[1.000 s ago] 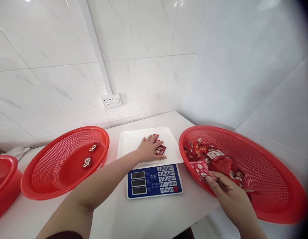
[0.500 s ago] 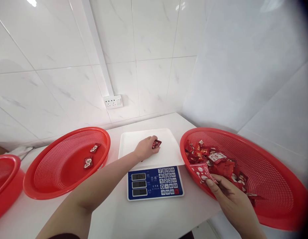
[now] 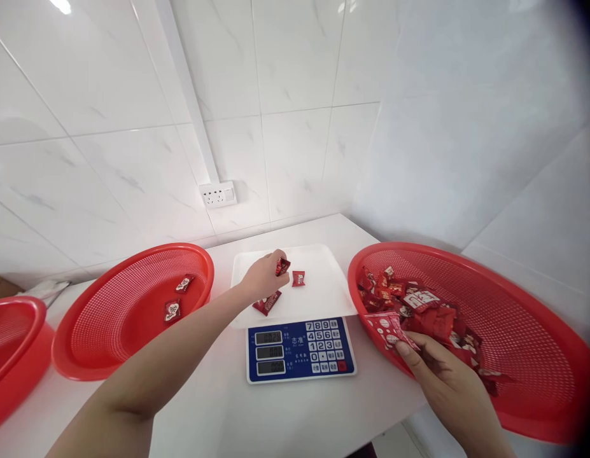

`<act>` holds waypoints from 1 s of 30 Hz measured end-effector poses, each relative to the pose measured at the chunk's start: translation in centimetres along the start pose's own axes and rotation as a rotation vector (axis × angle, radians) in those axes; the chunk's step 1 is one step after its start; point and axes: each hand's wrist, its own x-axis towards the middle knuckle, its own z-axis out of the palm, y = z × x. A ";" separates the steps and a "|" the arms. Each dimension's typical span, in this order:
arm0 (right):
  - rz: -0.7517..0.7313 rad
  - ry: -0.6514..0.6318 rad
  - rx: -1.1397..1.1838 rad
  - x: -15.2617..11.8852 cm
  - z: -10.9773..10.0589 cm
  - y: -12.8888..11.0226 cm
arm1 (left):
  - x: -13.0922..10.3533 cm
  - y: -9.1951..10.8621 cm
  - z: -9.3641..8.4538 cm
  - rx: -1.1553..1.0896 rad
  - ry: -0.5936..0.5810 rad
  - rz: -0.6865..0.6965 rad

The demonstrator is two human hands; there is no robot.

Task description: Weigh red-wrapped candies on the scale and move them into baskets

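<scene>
Over the white pan (image 3: 323, 296) of a digital scale, my left hand (image 3: 260, 278) is closed on a small red snack packet (image 3: 283, 266). One small red packet (image 3: 298, 278) lies on the pan to the right of the fingers. More red wrapping (image 3: 267, 303) lies on the pan below that hand, partly hidden by it. My right hand (image 3: 450, 378) pinches a red and white packet (image 3: 386, 327) at the near left rim of the right red basket (image 3: 528, 321). Many red packets (image 3: 421, 302) are heaped inside this basket.
The scale's blue keypad panel (image 3: 302, 350) faces me. Left of it stands a red basket (image 3: 98, 331) with two packets (image 3: 172, 310) inside. Another red basket (image 3: 18, 356) is cut off at the left edge. A wall socket (image 3: 218, 194) sits behind the white table (image 3: 218, 407).
My left hand has moved slightly left over the pan. A packet now shows to its right, and more wrapping shows beneath it. My right hand keeps its packet at the basket rim.
</scene>
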 end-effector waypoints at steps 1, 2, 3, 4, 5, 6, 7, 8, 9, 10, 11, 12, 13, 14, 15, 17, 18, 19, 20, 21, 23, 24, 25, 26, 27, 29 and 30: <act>-0.014 -0.007 -0.002 0.0 0.0 0.1 | 0.0 0.0 -0.2 0.020 -0.036 -0.005; -0.028 -0.010 -0.006 0.1 -0.1 0.2 | 0.0 -0.1 -0.3 0.042 -0.079 -0.011; -0.039 -0.010 -0.011 0.1 -0.1 0.2 | -0.1 -0.2 -0.5 0.065 -0.126 -0.018; -0.047 -0.004 -0.018 0.1 -0.1 0.3 | -0.3 -0.4 -0.6 0.088 -0.174 -0.026; -0.050 0.005 -0.026 0.1 -0.2 0.3 | -0.5 -0.6 -0.6 0.110 -0.217 -0.034; -0.049 0.015 -0.035 0.2 -0.2 0.3 | -0.7 -0.7 -0.6 0.129 -0.254 -0.042; -0.049 0.011 -0.047 0.2 -0.2 0.3 | -1.0 -0.8 -0.5 0.144 -0.284 -0.048; -0.052 -0.008 -0.063 0.3 -0.3 0.3 | -1.2 -0.9 -0.4 0.156 -0.303 -0.053; -0.059 -0.035 -0.080 0.4 -0.4 0.3 | -1.4 -1.0 -0.3 0.165 -0.313 -0.057; -0.067 -0.056 -0.095 0.6 -0.5 0.4 | -1.5 -1.0 -0.1 0.170 -0.317 -0.060; -0.074 -0.074 -0.106 0.6 -0.5 0.4 | -1.5 -1.0 0.0 0.170 -0.316 -0.059; -0.080 -0.080 -0.112 0.7 -0.6 0.4 | -1.5 -0.9 0.1 0.166 -0.312 -0.056; -0.079 -0.077 -0.114 0.6 -0.5 0.3 | -1.4 -0.7 0.2 0.158 -0.304 -0.050; -0.073 -0.064 -0.111 0.6 -0.5 0.3 | -1.3 -0.5 0.2 0.147 -0.291 -0.044; -0.067 -0.050 -0.104 0.4 -0.4 0.2 | -1.0 -0.2 0.2 0.134 -0.271 -0.037; -0.057 -0.019 -0.082 0.1 -0.3 0.0 | -0.2 0.6 0.3 0.106 -0.215 -0.025; -0.056 -0.004 -0.071 0.0 -0.2 0.0 | 0.3 1.1 0.4 0.092 -0.183 -0.018; -0.060 0.003 -0.066 0.0 -0.1 -0.1 | 0.9 1.6 0.5 0.081 -0.154 -0.011; -0.066 0.000 -0.070 0.0 -0.1 0.0 | 1.4 2.1 0.8 0.072 -0.131 -0.005; -0.074 -0.015 -0.082 0.1 -0.2 0.1 | 2.0 2.6 1.1 0.067 -0.113 0.000; -0.095 -0.060 -0.119 0.4 -0.4 0.4 | 2.9 3.4 1.8 0.070 -0.094 0.007; -0.106 -0.080 -0.135 0.6 -0.5 0.5 | 3.2 3.6 2.1 0.076 -0.092 0.008; -0.115 -0.092 -0.148 0.7 -0.6 0.7 | 3.4 3.8 2.4 0.085 -0.094 0.009; -0.122 -0.096 -0.158 0.8 -0.7 0.8 | 3.6 4.0 2.6 0.093 -0.100 0.009; -0.126 -0.097 -0.164 0.8 -0.7 0.9 | 3.7 4.0 2.8 0.101 -0.108 0.009; -0.129 -0.094 -0.170 0.8 -0.7 1.0 | 3.7 4.0 3.0 0.106 -0.126 0.012; -0.128 -0.090 -0.170 0.8 -0.7 1.0 | 3.7 3.9 3.1 0.103 -0.134 0.015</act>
